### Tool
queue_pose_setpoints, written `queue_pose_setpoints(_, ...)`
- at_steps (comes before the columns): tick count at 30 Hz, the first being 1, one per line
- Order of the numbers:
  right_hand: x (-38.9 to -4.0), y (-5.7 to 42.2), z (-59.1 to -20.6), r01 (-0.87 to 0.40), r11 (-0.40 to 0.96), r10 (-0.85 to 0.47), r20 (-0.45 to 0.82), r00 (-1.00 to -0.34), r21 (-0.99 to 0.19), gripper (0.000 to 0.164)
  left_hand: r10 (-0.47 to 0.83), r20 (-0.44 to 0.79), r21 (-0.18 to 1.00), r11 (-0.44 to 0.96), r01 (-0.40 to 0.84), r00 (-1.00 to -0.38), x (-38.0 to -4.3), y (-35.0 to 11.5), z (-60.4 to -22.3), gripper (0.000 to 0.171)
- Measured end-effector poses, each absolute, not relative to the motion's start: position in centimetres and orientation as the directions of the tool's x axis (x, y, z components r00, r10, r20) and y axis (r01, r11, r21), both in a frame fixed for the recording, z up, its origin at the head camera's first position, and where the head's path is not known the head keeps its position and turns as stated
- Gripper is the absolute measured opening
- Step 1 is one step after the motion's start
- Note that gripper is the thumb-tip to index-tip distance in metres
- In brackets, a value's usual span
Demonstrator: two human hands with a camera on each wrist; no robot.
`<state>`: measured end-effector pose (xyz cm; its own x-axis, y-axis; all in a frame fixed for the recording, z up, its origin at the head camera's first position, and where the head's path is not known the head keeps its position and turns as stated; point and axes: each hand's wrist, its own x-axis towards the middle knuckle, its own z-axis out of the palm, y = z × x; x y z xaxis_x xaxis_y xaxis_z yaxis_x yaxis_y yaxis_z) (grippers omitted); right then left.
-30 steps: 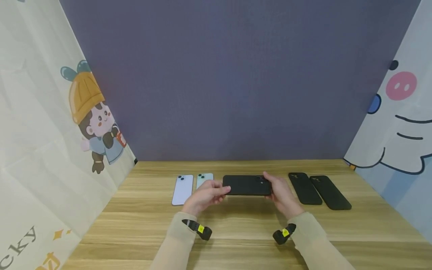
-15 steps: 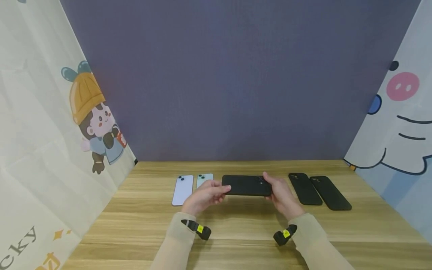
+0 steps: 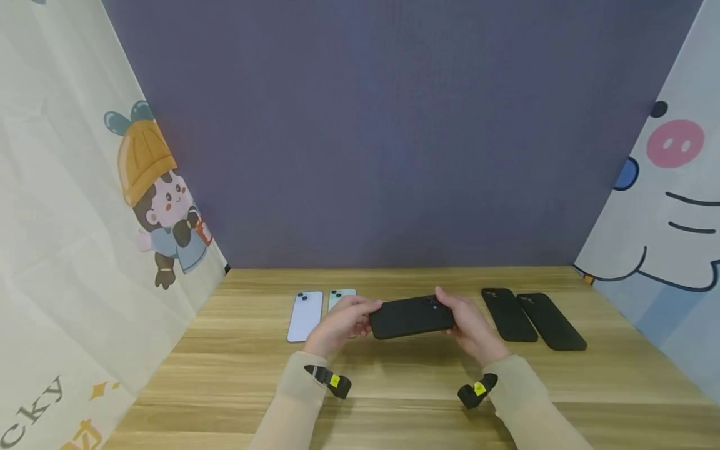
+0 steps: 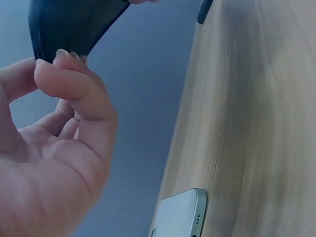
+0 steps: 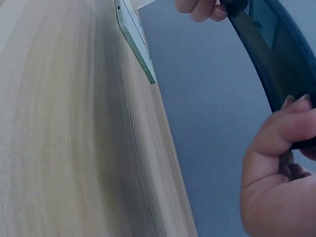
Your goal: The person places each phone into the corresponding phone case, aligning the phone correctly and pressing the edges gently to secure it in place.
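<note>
In the head view, both hands hold a phone in a black case (image 3: 412, 317) crosswise above the wooden table, camera end to the right. Its left end dips lower than its right. My left hand (image 3: 344, 320) grips the left end, thumb along the top corner. At the camera end, my right hand (image 3: 469, 322) pinches it with the index finger on the upper corner. The right wrist view shows the phone's glossy dark face (image 5: 284, 57), with curled fingertips at its edge. Seen from the left wrist, thumb and fingers close on one corner of the black case (image 4: 74, 24).
Left of the hands lie a lilac phone (image 3: 305, 317) and a mint-green phone (image 3: 342, 295), the latter partly hidden by the left hand. To the right are two flat black phone cases (image 3: 509, 314) side by side. A dark panel (image 3: 394, 156) backs the table (image 3: 225, 375).
The left end of the cased phone has dropped, tilting it. My left thumb has shifted from the case's back to its top corner. The right hand has stayed nearly in place.
</note>
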<state>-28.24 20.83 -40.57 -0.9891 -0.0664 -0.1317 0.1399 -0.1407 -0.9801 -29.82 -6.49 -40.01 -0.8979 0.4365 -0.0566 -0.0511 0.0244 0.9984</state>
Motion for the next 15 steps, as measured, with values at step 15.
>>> queue_pose_setpoints(15, -28.07, 20.64, -40.14, 0.173, -0.182, -0.250, -0.124, -0.960, -0.968, 0.035, 0.605, -0.072, 0.997, 0.011, -0.083, -0.793, -29.49, -6.69, -39.93, 0.018)
